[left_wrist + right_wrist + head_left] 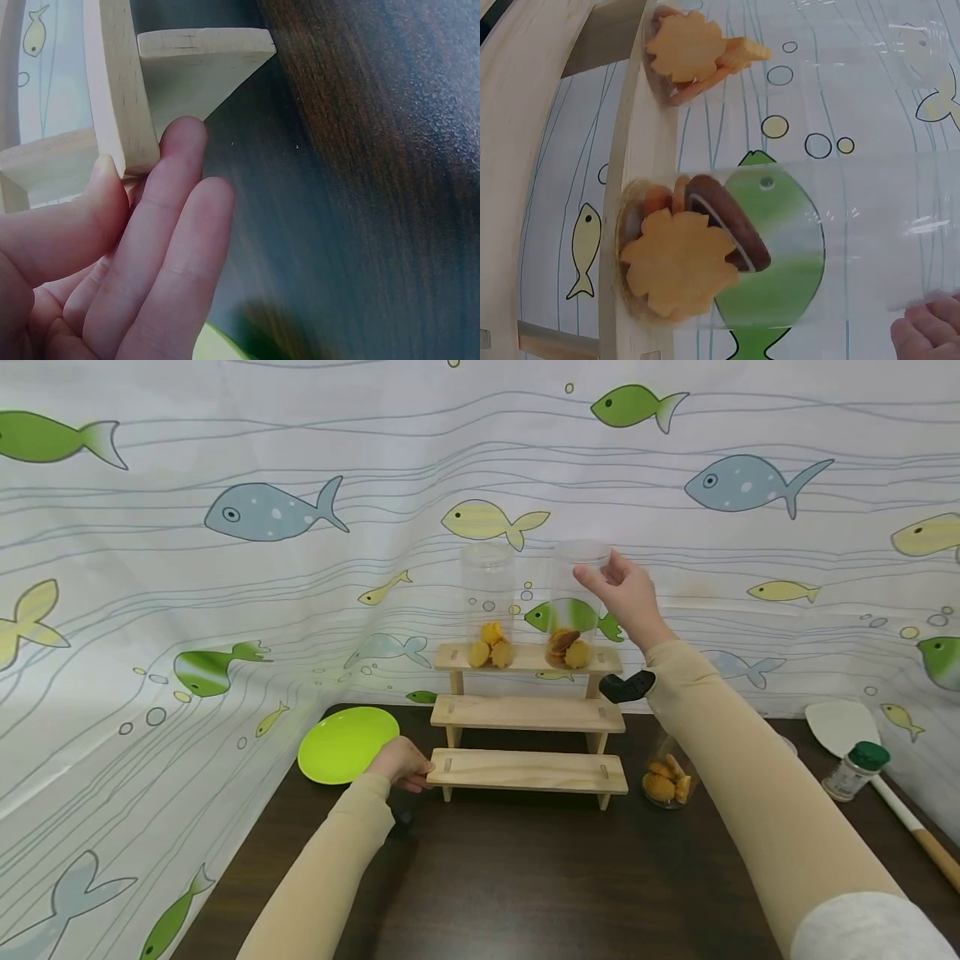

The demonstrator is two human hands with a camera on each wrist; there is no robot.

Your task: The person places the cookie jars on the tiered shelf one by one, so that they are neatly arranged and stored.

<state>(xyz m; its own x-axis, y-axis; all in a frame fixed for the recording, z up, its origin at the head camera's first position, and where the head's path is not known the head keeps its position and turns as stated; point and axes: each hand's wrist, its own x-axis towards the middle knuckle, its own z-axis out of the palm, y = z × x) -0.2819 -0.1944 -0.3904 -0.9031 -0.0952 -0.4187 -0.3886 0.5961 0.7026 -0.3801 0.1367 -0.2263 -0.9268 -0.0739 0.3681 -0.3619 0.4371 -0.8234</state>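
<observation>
A three-step wooden shelf (525, 712) stands against the fish-print backdrop. My left hand (399, 764) pinches the left end of its lowest step; in the left wrist view, the thumb and fingers of that hand (161, 247) lie on either side of the plank (124, 97). On the top step, my right hand (628, 597) grips the upper rim of a clear jar (573, 581) with cookies at its bottom. The right wrist view shows a flower-shaped cookie (679, 262) and a brown one (731, 217) in it. Left of it stands another clear jar (487, 585) with yellowish cookies.
A third clear jar (667, 781) with cookies stands on the dark table (510, 877), right of the shelf, partly behind my right arm. A lime-green plate (347, 746) lies at the left. A green-capped shaker (855, 772) and a white spatula (843, 727) are at the far right.
</observation>
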